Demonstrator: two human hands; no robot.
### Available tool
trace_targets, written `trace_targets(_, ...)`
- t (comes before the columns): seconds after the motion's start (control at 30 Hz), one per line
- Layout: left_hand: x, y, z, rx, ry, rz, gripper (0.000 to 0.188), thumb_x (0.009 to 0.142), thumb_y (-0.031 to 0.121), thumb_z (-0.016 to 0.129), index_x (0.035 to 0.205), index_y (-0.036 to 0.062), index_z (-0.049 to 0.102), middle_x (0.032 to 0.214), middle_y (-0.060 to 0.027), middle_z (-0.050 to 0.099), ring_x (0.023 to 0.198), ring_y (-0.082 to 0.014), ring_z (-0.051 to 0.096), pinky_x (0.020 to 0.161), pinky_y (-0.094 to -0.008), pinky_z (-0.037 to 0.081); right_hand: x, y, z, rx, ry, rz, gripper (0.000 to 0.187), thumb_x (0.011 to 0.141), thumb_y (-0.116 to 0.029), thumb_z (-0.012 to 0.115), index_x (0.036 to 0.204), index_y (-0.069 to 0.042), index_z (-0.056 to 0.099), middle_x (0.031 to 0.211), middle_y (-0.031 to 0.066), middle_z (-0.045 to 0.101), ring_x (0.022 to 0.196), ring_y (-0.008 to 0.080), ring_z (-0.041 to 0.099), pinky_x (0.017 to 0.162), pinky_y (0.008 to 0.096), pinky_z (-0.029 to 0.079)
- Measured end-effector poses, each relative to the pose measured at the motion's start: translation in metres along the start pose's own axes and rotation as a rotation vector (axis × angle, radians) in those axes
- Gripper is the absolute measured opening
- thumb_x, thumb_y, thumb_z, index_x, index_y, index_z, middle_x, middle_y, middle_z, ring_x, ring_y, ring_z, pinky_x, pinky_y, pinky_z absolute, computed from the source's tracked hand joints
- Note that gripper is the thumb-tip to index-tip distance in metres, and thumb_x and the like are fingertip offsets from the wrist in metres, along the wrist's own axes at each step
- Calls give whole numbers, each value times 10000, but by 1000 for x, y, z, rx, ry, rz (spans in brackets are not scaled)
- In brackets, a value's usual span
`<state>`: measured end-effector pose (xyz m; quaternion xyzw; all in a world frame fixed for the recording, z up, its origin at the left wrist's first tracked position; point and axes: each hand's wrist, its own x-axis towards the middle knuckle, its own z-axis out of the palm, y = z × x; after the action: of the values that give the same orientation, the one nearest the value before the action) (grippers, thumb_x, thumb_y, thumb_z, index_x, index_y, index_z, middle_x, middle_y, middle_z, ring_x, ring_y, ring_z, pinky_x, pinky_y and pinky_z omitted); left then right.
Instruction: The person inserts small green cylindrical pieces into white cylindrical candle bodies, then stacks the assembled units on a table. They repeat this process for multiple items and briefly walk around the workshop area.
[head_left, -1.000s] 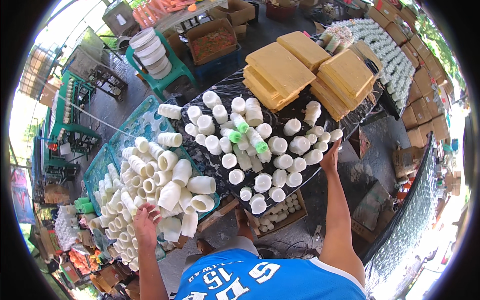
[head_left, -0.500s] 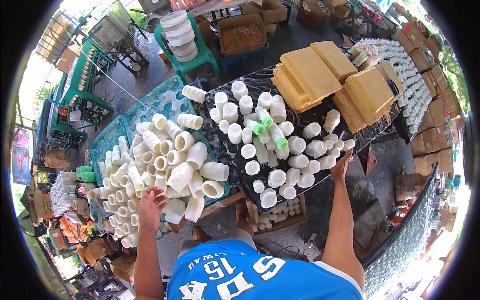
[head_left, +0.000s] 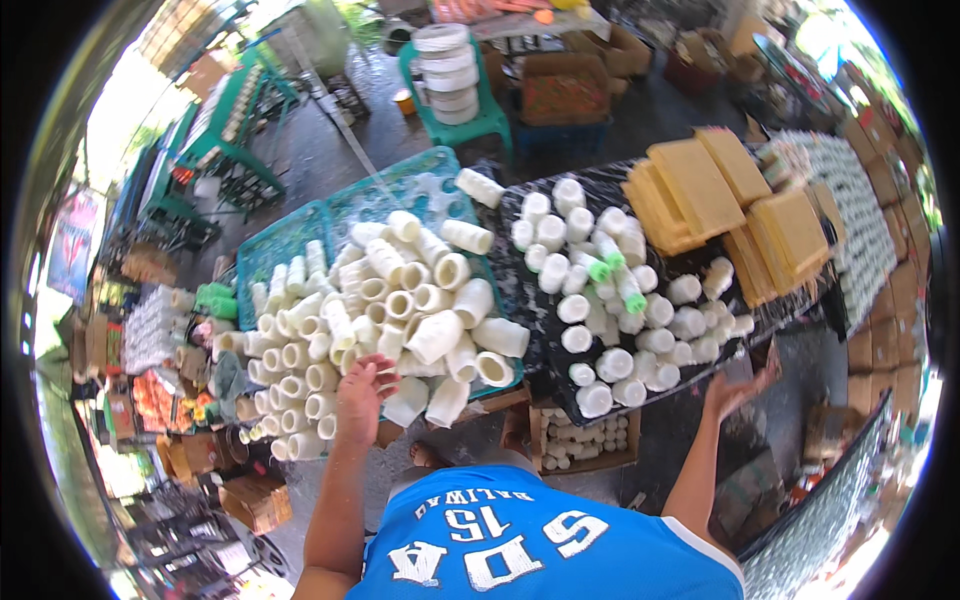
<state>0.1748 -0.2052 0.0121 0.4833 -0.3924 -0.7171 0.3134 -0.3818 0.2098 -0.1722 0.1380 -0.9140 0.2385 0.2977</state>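
My left hand (head_left: 366,396) is open, fingers loosely bent, in front of a big pile of hollow white cylinders (head_left: 388,304) with ribbed sides. The pile lies on a teal tray table (head_left: 290,238). My right hand (head_left: 738,388) is open with fingers spread, off the near right edge of a black-covered table (head_left: 540,330); nothing shows in it. On that table stand and lie many solid white candles (head_left: 612,367), a few with green ends (head_left: 634,302).
Yellow slabs (head_left: 690,195) are stacked at the table's far right. Below its near edge sits a cardboard box (head_left: 585,462) of white pieces. A green chair (head_left: 470,128) holds stacked white rings (head_left: 446,72). Cardboard boxes (head_left: 885,330) line the right side.
My right hand has drawn away from the candles at the table's right edge and opened wider. My left hand stays by the hollow cylinders. The view has turned left.
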Motion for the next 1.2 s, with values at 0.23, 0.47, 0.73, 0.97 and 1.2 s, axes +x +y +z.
trace_targets(0.23,-32,4,-8,160,-207,167,519,1100,322,508,1559,96,417,1606,-93,451,1441,-262,490,1117,-422,438,-55,-352,-92,955,-360,-97,599,1049,-162,564,1573,22,340,1639,206,326,1504,353,356,1205,510,338)
trace_targets(0.47,-30,-8,-41,-355,-457,212,702,1158,483,267,1699,95,46,1759,-110,115,1620,-245,121,1304,-372,164,-253,-601,-231,1568,-1253,-396,709,1086,-371,480,1657,-42,219,1732,187,192,1607,355,168,1282,500,135)
trace_targets(0.73,-114,62,-137,-362,-313,624,837,1121,470,409,1680,28,-30,1756,-191,9,1629,-344,20,1298,-472,100,-327,-686,-278,1634,-1333,59,756,1082,-492,409,1659,-40,219,1733,179,187,1607,355,165,1284,494,133)
trace_targets(0.97,-68,21,-229,-35,182,538,736,1144,467,314,1647,-39,136,1730,-238,91,1607,-358,129,1300,-433,119,-398,-731,-323,1645,-1462,153,815,1079,-597,347,1660,-39,219,1735,172,183,1607,355,162,1285,488,131)
trace_targets(1.2,-99,52,-284,-618,110,351,820,1117,612,248,1692,70,28,1770,-150,-19,1638,-260,-31,1308,-465,27,-458,-746,-276,1440,-1477,-366,729,1131,-553,274,1649,-39,255,1723,172,195,1594,341,196,1281,477,178)
